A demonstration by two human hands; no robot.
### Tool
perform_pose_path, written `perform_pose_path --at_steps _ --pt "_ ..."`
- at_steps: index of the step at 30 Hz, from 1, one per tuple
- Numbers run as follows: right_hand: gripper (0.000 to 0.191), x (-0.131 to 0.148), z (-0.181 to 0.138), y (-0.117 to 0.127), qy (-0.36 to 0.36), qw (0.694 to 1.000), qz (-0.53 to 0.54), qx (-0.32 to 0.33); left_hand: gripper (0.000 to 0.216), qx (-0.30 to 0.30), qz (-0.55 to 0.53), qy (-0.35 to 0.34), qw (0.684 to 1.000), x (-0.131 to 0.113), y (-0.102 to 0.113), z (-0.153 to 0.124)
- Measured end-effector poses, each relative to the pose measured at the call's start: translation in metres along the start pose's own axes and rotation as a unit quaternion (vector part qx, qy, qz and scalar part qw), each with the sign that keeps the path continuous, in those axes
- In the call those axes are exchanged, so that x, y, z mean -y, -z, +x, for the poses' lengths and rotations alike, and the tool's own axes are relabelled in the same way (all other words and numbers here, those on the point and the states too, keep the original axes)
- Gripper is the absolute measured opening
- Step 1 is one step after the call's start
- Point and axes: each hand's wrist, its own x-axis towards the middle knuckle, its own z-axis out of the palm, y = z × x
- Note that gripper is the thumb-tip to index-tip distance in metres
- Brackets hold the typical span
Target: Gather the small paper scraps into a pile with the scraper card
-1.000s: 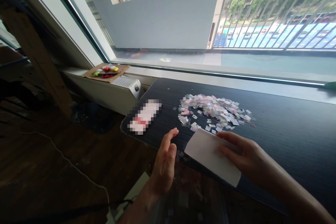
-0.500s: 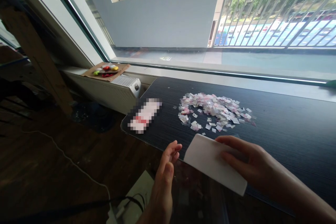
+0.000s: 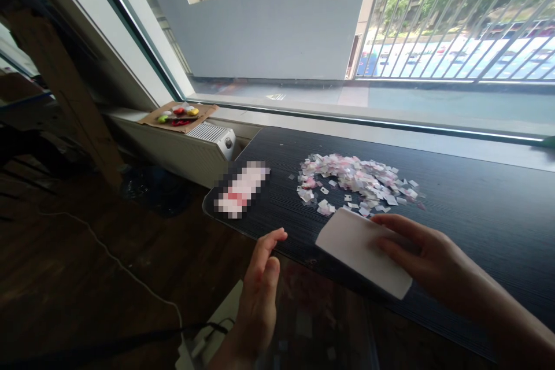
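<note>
My right hand [image 3: 416, 248] grips a stiff white rectangular card [image 3: 364, 248] by its right part, thumb on its face. The card is tilted above the front edge of the dark table [image 3: 455, 196]. Just beyond it lies a loose heap of small square paper scraps [image 3: 351, 179], white with pinkish bits. To the left of the card, my left hand [image 3: 260, 289] is held up near the table edge, fingers stretched out and nothing in them. Below the edge, several faint scraps [image 3: 303, 324] show in the shadow; what holds them is hard to make out.
A blurred-out pink and white item [image 3: 243, 189] lies on the table's left end. Further left, a radiator [image 3: 219, 139] carries a cardboard piece [image 3: 151, 118] with small colourful objects. A white cable [image 3: 121, 269] crosses the dark floor. A window runs behind the table.
My right hand has moved the white card slightly up and right, toward the scraps. My left hand has shifted left and a little down, away from the card.
</note>
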Motion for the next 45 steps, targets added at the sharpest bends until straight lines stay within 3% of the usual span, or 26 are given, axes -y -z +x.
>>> perform_pose_path --at_steps 4,8,13,18,23,32,37,41,45 --pt "0.044 -0.003 -0.002 -0.003 0.015 1.0 -0.003 0.02 0.027 0.007 0.192 -0.165 0.967 0.008 0.005 0.03" --pt "0.039 -0.001 -0.013 -0.007 0.053 0.998 -0.024 0.031 0.02 0.001 0.31 -0.232 0.922 0.02 -0.002 0.063" --pt "0.04 -0.005 -0.022 -0.004 0.041 0.998 -0.054 -0.014 0.022 -0.004 0.397 -0.225 0.89 0.028 -0.012 0.072" --pt "0.037 -0.006 -0.036 0.001 0.037 0.999 -0.021 -0.015 0.024 0.003 0.412 -0.231 0.882 0.027 -0.011 0.068" --pt "0.043 -0.011 -0.039 0.015 -0.049 0.986 -0.036 -0.157 0.025 -0.008 0.419 -0.246 0.874 0.03 -0.01 0.069" --pt "0.042 -0.001 -0.027 0.012 -0.049 0.98 -0.075 -0.18 0.025 -0.01 0.425 -0.255 0.868 0.034 -0.009 0.069" --pt "0.04 0.005 -0.021 0.007 -0.025 0.989 -0.048 -0.134 0.025 -0.012 0.427 -0.256 0.867 0.034 -0.008 0.069" --pt "0.04 -0.007 -0.027 0.023 -0.059 0.977 -0.088 -0.183 0.026 -0.012 0.424 -0.259 0.868 0.034 -0.009 0.069" --pt "0.038 -0.003 -0.018 0.022 -0.014 0.98 -0.07 -0.186 0.026 -0.019 0.421 -0.25 0.872 0.034 -0.009 0.07"
